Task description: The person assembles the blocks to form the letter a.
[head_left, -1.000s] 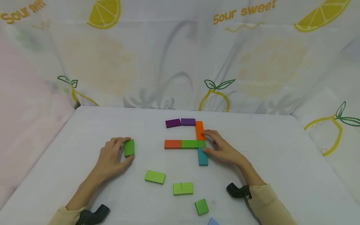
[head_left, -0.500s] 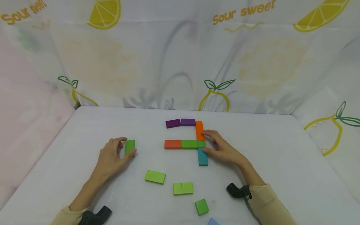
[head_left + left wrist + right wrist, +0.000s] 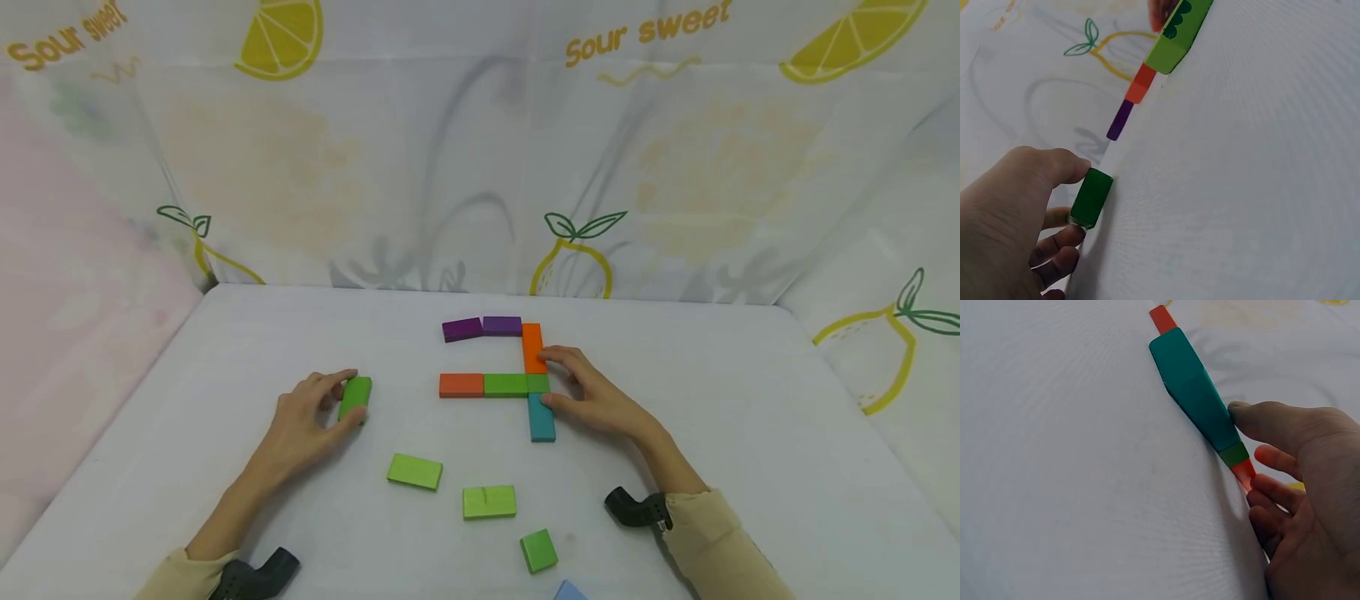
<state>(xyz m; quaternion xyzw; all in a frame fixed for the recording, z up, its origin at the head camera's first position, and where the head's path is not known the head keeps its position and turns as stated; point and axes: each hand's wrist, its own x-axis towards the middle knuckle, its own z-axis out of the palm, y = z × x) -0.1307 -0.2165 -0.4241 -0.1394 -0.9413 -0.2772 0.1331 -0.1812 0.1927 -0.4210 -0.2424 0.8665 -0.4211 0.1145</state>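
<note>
In the head view my left hand (image 3: 303, 421) pinches a green rectangular block (image 3: 356, 398) at its two ends, between thumb and fingertips. The left wrist view shows that green block (image 3: 1091, 198) at the thumb's tip. My right hand (image 3: 600, 400) rests beside an arrangement of blocks. Its thumb touches the teal block (image 3: 542, 421) and a fingertip touches the orange block (image 3: 532, 346). A small green block (image 3: 537, 383) lies between those two. Leftward from it run a longer green block (image 3: 506, 385) and a red-orange block (image 3: 461, 385). Two purple blocks (image 3: 501, 326) lie at the far side.
Nearer the person lie two light green blocks (image 3: 415, 472), a green square block (image 3: 538, 551) and a light blue block (image 3: 569, 591) cut by the frame's lower edge. A lemon-printed cloth (image 3: 450, 167) hangs behind the white table (image 3: 262, 333).
My left hand has shifted slightly right with the green block, which has tilted a little. Half a second ago its index fingertip looked raised off the block. The right hand has stayed put.
</note>
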